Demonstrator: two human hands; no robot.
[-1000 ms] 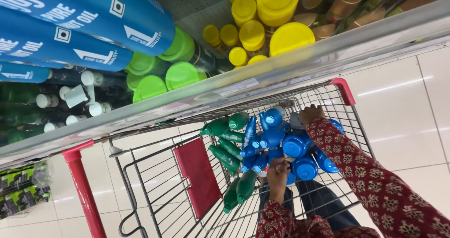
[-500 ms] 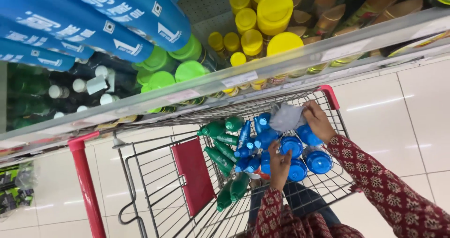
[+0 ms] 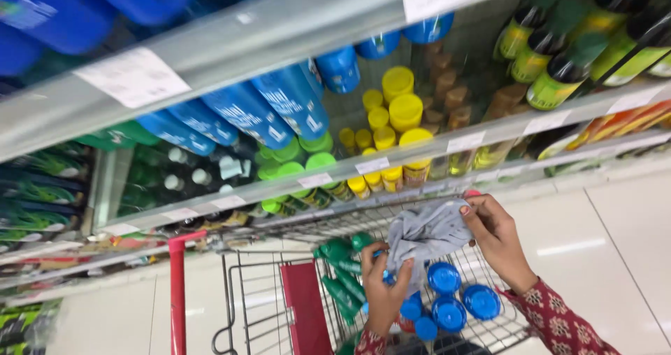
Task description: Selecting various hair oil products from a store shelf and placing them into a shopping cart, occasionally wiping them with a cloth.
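Observation:
Both my hands hold a crumpled grey cloth (image 3: 426,237) above a wire shopping cart (image 3: 241,295). My left hand (image 3: 383,285) grips its lower left edge with the fingers curled over it. My right hand (image 3: 498,242), in a red patterned sleeve, pinches its upper right corner. Directly under the cloth, blue-capped bottles (image 3: 451,299) stand in the cart, with green bottles (image 3: 342,274) lying beside them on the left.
Metal store shelves (image 3: 391,161) run just beyond the cart, stocked with large blue bottles (image 3: 279,107), yellow-capped bottles (image 3: 398,107) and green-capped ones. The cart has a red handle post (image 3: 177,292) and a red flap (image 3: 306,316). White tiled floor (image 3: 615,243) lies to the right.
The view has tilted up toward the shelves. My hands have lifted the grey cloth off the blue bottles, and both now hold it above the cart.

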